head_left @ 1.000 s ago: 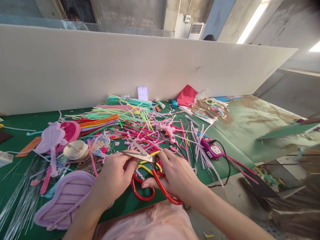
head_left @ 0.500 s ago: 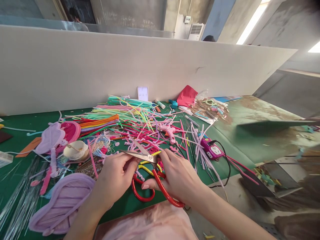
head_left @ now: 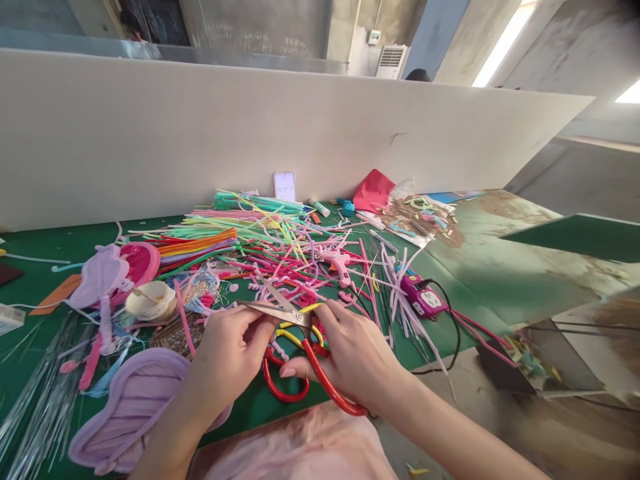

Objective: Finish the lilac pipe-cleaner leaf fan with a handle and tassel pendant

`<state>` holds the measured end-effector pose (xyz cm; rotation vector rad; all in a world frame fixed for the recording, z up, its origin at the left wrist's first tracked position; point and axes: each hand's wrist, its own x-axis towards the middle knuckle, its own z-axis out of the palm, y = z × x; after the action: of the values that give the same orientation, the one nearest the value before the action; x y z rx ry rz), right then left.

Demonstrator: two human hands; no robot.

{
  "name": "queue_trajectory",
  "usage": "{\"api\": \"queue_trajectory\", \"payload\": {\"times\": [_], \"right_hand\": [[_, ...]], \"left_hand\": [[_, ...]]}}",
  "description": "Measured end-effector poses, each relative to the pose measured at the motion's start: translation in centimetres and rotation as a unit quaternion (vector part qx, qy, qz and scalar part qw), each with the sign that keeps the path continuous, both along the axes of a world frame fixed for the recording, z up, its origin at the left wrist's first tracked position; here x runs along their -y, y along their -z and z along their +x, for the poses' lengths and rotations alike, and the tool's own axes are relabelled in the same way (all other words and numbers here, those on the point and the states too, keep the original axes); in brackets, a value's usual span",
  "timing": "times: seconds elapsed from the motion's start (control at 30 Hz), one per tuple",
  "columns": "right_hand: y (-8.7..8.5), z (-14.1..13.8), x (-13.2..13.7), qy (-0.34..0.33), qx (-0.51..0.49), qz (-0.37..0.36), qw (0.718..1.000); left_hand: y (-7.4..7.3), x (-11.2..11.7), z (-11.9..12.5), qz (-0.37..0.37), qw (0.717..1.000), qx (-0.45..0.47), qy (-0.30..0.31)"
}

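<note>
My right hand grips a pair of scissors by one red handle, the thumb near the other loop. Its blades stand apart and point left, towards my left hand. The left fingers are pinched together under the blades; what they hold is mostly hidden. A short twisted lilac strand shows beside the left fingertips. Curved yellow pieces show behind the scissors, partly covered. Under my left forearm lies a lilac padded shape made of pipe cleaners.
Bundles of coloured pipe cleaners cover the table's middle. A pink glue gun lies behind my right hand. A purple power strip with a black cord is at right. A ribbon roll lies left; a white partition stands behind.
The lilac padded shape appears slightly further right beneath my left forearm. At the right, the green board appears shifted. Both hands and the scissors stay nearly in place.
</note>
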<state>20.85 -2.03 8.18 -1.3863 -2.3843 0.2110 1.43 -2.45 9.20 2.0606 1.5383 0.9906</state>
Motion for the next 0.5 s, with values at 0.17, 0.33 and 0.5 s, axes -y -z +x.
{"api": "queue_trajectory", "payload": {"times": [0.17, 0.33, 0.5], "right_hand": [[0.0, -0.4, 0.3, 0.01, 0.006, -0.074, 0.997], [0.3, -0.8, 0.3, 0.003, -0.007, -0.133, 0.991], [0.5, -1.1, 0.3, -0.022, -0.093, -0.179, 0.979]], "left_hand": [[-0.1, 0.0, 0.1, 0.005, 1.0, 0.001, 0.014], [0.0, 0.0, -0.1, 0.018, 0.999, -0.013, 0.034], [0.1, 0.0, -0.2, 0.042, 0.999, -0.004, 0.031]]}}
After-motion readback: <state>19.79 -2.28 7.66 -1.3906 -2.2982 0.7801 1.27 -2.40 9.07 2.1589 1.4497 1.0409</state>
